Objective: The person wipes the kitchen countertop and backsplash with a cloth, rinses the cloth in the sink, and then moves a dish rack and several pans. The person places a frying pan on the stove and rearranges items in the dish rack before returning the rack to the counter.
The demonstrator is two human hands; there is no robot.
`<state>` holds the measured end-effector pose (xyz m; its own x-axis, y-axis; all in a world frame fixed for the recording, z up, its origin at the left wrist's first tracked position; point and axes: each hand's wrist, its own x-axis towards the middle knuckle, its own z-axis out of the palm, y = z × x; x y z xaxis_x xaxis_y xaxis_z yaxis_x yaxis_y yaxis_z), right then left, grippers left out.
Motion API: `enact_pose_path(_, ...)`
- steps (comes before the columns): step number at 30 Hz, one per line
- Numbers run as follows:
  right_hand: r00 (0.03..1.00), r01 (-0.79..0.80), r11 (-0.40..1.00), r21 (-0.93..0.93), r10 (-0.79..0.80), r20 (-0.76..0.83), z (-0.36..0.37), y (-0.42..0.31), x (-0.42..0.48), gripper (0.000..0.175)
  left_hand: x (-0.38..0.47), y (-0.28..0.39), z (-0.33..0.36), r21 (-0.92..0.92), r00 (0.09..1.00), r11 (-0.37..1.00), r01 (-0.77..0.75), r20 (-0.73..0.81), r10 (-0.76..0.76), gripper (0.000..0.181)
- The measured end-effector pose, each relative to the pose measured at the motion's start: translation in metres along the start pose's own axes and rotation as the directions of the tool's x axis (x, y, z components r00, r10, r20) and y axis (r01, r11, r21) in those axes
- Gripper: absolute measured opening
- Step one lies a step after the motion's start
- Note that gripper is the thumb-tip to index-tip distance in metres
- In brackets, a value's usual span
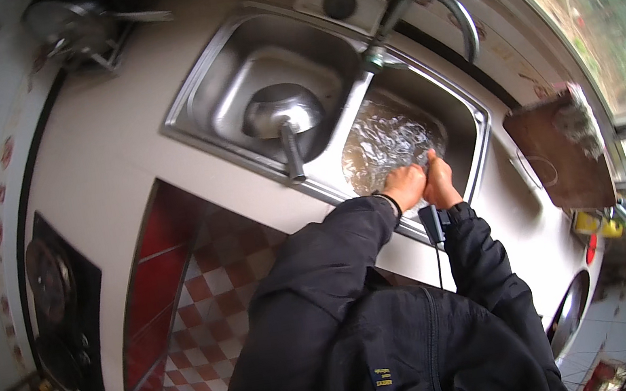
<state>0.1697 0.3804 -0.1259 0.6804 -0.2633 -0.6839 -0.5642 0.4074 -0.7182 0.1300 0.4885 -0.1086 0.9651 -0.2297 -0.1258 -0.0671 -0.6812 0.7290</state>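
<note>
My left hand [406, 187] and my right hand [439, 180] are close together over the near part of the right-hand sink basin [462, 129]. Both are curled, with the fingers bent; whether something small is between them cannot be told. Rippling, brownish water [384, 141] lies in the basin just beyond them. A curved metal faucet [463, 18] rises behind the divider between the basins. In the left basin [215, 82] rests a round metal ladle or pan [284, 108], its handle reaching over the near rim.
A brown board [558, 156] leans by the window at the right. Left of the sink, the pale countertop [111, 123] bends round to a black gas stove [74, 295]. A metal rack [98, 39] with utensils stands at the upper left. Yellow items [597, 224] lie at the far right.
</note>
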Motion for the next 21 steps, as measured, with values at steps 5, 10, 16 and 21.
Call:
enact_pose_path(5, 0.864, -0.002, 0.973, -0.231, 0.118, 0.490, -0.016, -0.016, 0.005, 0.046, -0.008, 0.000, 0.009, 0.167, 0.978, 0.971, -0.172, -0.092, 0.189, 0.028)
enact_pose_path(10, 0.742, -0.225, 0.888, -0.401, 0.423, 0.520, -0.014, -0.047, 0.023, 0.071, -0.014, 0.008, 0.012, -0.145, 0.905, 0.971, 0.190, -0.357, -0.230, 0.068)
enact_pose_path(16, 0.640, 0.450, 0.478, -0.754, 0.417, 0.646, 0.009, -0.073, -0.027, 0.085, -0.029, 0.010, -0.015, -0.562, 0.893, 0.747, 0.355, -0.032, -0.448, 0.057)
enact_pose_path(21, 0.416, 0.789, 0.325, -0.521, 0.342, 0.843, 0.040, -0.079, -0.086, 0.044, -0.111, 0.002, -0.048, -0.950, 0.980, 0.257, 0.180, 0.151, -0.130, 0.061)
